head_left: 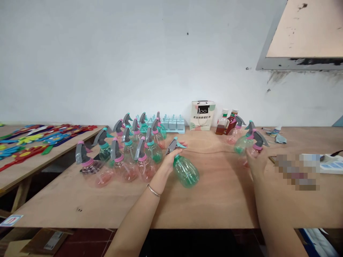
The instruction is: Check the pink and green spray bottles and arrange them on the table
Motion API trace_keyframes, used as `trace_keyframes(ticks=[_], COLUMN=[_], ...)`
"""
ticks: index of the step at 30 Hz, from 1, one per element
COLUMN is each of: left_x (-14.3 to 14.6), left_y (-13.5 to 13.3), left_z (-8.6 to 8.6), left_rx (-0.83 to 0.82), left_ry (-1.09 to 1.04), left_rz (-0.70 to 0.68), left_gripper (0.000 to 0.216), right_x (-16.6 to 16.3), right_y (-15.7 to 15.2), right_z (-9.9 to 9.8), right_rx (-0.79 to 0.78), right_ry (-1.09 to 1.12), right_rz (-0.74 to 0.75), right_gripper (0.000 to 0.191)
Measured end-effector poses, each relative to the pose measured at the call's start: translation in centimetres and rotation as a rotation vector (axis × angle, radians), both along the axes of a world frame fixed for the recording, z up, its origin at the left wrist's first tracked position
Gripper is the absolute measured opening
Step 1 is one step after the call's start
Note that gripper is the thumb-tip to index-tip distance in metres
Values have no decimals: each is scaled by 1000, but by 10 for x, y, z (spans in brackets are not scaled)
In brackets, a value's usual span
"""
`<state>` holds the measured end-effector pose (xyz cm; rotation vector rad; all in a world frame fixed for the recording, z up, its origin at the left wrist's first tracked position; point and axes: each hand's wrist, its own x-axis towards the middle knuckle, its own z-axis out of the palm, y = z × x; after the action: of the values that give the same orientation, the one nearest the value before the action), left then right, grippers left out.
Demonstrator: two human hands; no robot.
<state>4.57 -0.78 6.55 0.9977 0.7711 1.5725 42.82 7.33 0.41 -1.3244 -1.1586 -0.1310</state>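
Wood desk (pixel 214 210), pale wall (pixel 107 53) bhnd. L hand (pixel 171 157) grips green spray btl (pixel 187 173) by neck, tilted, beside btl cluster (pixel 146 164); R hand (pixel 256 164) at pink-collared btl (pixel 258 140), blurred, can't tell if gripped. Step: prob. shifting btls; next calls for secure R hold.

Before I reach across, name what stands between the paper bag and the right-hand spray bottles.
Two bottles of reddish liquid stand side by side there in the head view; a pink spray bottle partly overlaps one.

wooden table (pixel 214 210), spray bottles (pixel 146 169), paper bag (pixel 202 121), power strip (pixel 332 166)
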Motion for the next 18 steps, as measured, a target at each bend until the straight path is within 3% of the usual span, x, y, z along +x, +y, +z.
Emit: trace_keyframes(ticks=[4,9,12,18], left_x=[-4,1,6,13], left_y=[-1,-5,-8,-17], left_z=[4,6,5,10], left_rx=[-57,-55,-31,47], left_ry=[-174,-149,-92,-14], left_rz=[-79,-47,-18,-155], left_gripper=[36,36,33,27], right_x=[-49,-97,-102,-98], right_y=[-10,-19,-20,-20], right_z=[1,5,6,6], right_rx=[-83,-85,-84,-84], right_ry=[-25,-92,-102,-115], right_rz=[194,323,330,370], right_gripper=[46,47,49,49])
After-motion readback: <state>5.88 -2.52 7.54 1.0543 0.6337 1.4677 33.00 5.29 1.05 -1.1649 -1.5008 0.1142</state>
